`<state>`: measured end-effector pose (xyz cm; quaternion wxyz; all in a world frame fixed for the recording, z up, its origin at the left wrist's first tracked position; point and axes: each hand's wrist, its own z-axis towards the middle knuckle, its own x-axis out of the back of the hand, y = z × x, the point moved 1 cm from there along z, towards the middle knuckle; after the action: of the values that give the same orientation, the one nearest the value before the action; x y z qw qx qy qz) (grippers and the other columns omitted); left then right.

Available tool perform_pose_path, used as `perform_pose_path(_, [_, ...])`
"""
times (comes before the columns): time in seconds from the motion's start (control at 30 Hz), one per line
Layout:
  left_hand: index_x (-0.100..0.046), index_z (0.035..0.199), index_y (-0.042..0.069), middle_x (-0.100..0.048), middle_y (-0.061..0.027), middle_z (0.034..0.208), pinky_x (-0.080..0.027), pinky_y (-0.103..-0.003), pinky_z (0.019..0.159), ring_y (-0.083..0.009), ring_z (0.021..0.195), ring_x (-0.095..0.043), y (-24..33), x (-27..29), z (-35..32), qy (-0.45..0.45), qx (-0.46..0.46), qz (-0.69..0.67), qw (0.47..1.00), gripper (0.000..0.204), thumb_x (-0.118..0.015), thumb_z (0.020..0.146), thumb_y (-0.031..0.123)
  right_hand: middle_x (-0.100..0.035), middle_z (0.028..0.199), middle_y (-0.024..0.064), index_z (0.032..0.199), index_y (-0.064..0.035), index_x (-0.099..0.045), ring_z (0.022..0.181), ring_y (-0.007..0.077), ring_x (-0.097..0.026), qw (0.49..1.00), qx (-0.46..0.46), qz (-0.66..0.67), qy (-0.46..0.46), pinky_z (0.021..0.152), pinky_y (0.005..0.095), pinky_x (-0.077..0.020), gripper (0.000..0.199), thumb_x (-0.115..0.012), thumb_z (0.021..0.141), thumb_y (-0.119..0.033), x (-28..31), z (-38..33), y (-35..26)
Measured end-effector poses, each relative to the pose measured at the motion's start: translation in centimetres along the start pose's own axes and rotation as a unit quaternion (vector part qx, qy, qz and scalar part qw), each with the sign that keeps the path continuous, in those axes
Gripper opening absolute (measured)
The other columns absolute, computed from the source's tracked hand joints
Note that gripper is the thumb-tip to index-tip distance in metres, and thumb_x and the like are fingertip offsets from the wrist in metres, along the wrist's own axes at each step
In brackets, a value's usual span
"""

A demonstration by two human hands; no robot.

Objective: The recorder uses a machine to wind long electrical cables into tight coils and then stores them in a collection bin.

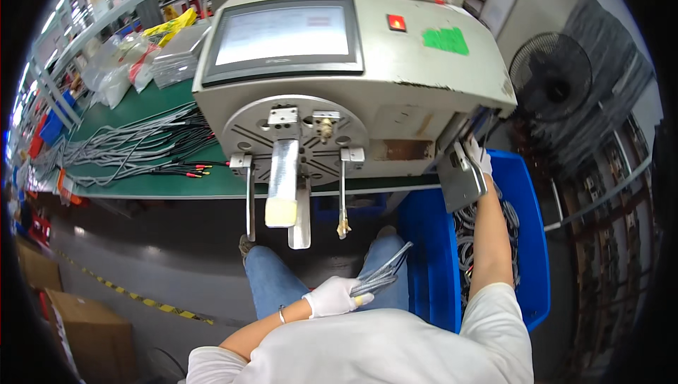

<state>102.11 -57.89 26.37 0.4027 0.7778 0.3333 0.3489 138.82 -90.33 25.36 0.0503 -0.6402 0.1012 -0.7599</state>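
Observation:
My left hand (333,296), in a white glove, is closed round a coiled bundle of grey cable (381,278) above my lap. My right hand (482,157), gloved too, reaches to the right side of a beige machine (487,73), by a metal plate (460,185). Its fingers are partly hidden there, so whether they grip anything does not show. On the machine's front is a round slotted disc (244,130), with a wide metal bar (284,172) and thinner rods sticking out toward me. No cable is wound on them.
A lit screen (282,34) and a red switch (397,22) are on the machine. Grey cables (134,145) lie spread on the green table (159,186) at left. Below my right arm, a blue bin (535,264) holds coiled cables (466,239). Behind stands a fan (551,73); cardboard boxes (92,334) sit lower left.

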Motion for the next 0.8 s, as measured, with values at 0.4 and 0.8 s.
perform_pose_path(0.4, [-0.066, 0.087, 0.005, -0.065, -0.0157, 0.075, -0.051, -0.033, 0.065, -0.0275, 0.067, -0.064, -0.5, 1.9, 2.5, 0.092, -0.043, 0.114, 0.988, 0.023, -0.066, 0.085, 0.028, -0.062, 0.08, 0.0102, 0.091, -0.0036, -0.063, 0.083, 0.0243, -0.062, 0.873, 0.171, 0.457, 0.006, 0.075, 0.0335, -0.049, 0.019, -0.07, 0.075, -0.013, 7.1, -25.7, -8.1])
perform_pose_path(0.8, [-0.06, 0.073, 0.006, -0.061, -0.0177, 0.069, -0.049, -0.04, 0.059, -0.0382, 0.067, -0.06, 3.2, 2.9, 5.3, 0.203, -0.162, 0.276, 0.925, 0.024, -0.065, 0.083, 0.027, -0.064, 0.077, 0.0187, 0.09, -0.0022, -0.064, 0.072, 0.0361, -0.061, 0.766, 0.22, 0.318, -0.514, 0.067, 0.0368, -0.0475, 0.032, -0.065, 0.083, -0.034, 7.8, -27.2, -13.9])
